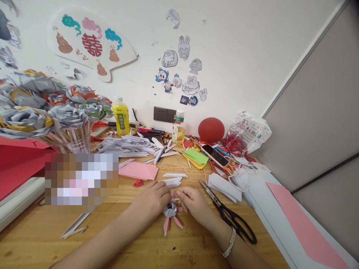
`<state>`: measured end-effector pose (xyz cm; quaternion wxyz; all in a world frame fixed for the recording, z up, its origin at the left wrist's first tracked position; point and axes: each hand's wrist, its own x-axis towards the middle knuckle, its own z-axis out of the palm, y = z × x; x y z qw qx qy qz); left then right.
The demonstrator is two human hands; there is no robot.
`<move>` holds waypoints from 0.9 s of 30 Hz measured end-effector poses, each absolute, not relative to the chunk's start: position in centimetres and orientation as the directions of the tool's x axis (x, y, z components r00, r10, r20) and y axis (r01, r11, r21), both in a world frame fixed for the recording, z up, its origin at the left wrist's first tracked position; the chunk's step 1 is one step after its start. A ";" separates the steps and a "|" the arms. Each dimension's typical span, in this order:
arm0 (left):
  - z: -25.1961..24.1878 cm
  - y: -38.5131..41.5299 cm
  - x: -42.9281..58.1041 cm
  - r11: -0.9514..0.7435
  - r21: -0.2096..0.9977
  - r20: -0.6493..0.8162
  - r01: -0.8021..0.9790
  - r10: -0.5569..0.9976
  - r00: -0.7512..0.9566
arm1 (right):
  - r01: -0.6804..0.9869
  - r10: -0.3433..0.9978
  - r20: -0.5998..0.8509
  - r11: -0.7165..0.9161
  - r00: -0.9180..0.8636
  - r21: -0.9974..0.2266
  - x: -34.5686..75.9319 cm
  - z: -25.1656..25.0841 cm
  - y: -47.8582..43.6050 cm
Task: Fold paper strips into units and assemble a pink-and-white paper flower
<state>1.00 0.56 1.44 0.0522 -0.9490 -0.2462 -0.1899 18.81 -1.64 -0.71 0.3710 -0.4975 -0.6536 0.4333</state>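
Observation:
A small paper flower [170,210] with a grey-white folded centre and pink pointed petals is held just above or on the wooden table [134,244]. My left hand [157,197] curls over its upper left side, fingers closed on it and partly hidden. My right hand [194,203], wearing a bracelet [229,243] at the wrist, pinches at the flower's upper right edge near a pink petal. Just beyond the hands lie folded white paper strips [173,182]. To the right of my right hand rest black-handled scissors [228,215], blades pointing away.
Pink paper sheets [138,170], a white paper stack [224,186] and green paper slips [195,157] lie around. A phone [215,155], a yellow bottle [120,116], a clear-sided bottle [178,129] and a red balloon [211,129] are farther back. Paper flowers [67,117] stand left; one patch is pixelated.

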 end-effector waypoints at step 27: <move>2.4 0.1 1.0 -0.885 0.053 0.493 0.462 0.425 0.759 | 0.366 0.959 0.150 0.233 -0.240 -0.901 18.9 -0.2 -1.8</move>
